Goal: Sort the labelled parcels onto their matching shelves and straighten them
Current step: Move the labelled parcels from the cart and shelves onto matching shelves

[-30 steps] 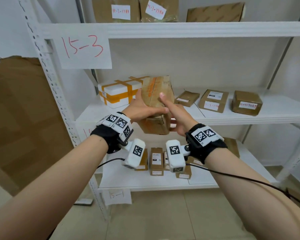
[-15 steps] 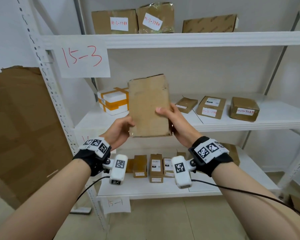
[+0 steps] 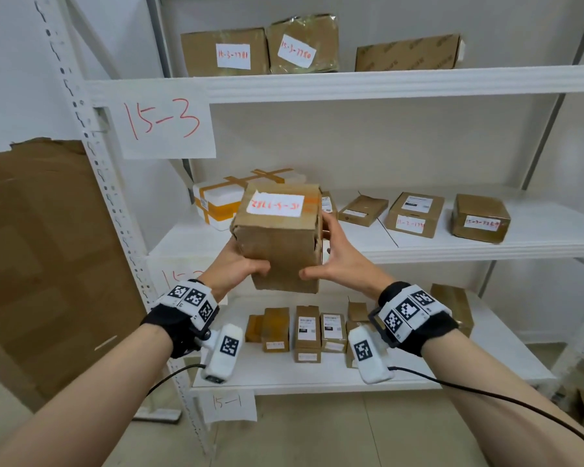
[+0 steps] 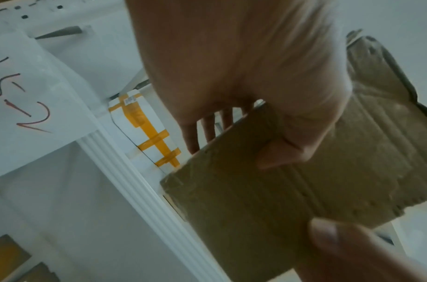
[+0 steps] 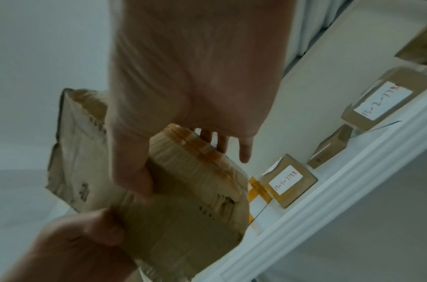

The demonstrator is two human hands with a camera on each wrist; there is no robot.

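I hold a brown cardboard parcel [image 3: 277, 244] in the air in front of the middle shelf [image 3: 452, 251]. Its white label [image 3: 275, 204] faces up, and the red handwriting reads upside down to me. My left hand [image 3: 240, 267] grips the lower left corner, thumb on the near face, fingers behind. My right hand [image 3: 334, 254] clasps the right side, thumb spread on the near face. The left wrist view shows the left hand [image 4: 244, 76] on the parcel [image 4: 268, 200]. In the right wrist view the right hand [image 5: 190, 76] clamps the parcel [image 5: 183, 200].
Paper signs mark the shelves: 15-3 [image 3: 167, 128] on top, 15-1 [image 3: 228, 404] at the bottom. A white foam box [image 3: 216, 203] with orange tape and three labelled parcels [image 3: 415, 214] lie on the middle shelf. Several small boxes [image 3: 304, 332] stand below. Flat cardboard [image 3: 48, 264] leans at the left.
I have tipped the parcel from upright, plain face toward me, so that its labelled face now shows on top. Both hands shifted their hold lower on the box.
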